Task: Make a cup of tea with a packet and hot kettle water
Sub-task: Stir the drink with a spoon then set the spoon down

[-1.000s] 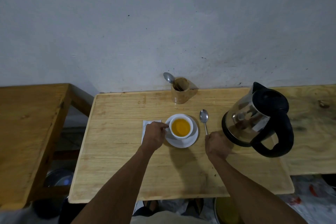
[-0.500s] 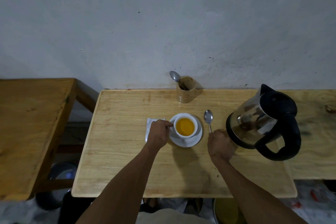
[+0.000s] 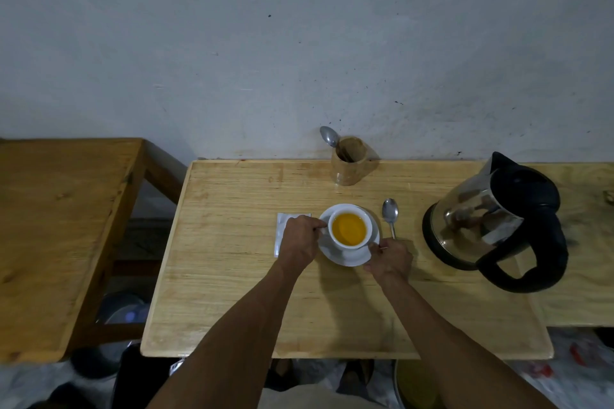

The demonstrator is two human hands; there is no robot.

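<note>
A white cup (image 3: 349, 230) full of amber tea stands on a white saucer (image 3: 355, 257) in the middle of the wooden table (image 3: 232, 276). My left hand (image 3: 299, 241) pinches the cup's handle on its left side. My right hand (image 3: 389, 259) grips the saucer's right front rim. A white packet (image 3: 281, 229) lies flat under and left of my left hand. A metal spoon (image 3: 390, 214) lies just right of the saucer. The steel and black kettle (image 3: 491, 222) stands at the right.
A wooden holder (image 3: 349, 164) with a spoon (image 3: 329, 136) in it stands at the table's back edge by the wall. A second wooden table (image 3: 56, 226) stands to the left, with a gap between. Bags and dark objects lie on the floor below.
My right hand has let go of the spoon's handle and moved left onto the saucer's rim. My left hand stays at the cup's handle.
</note>
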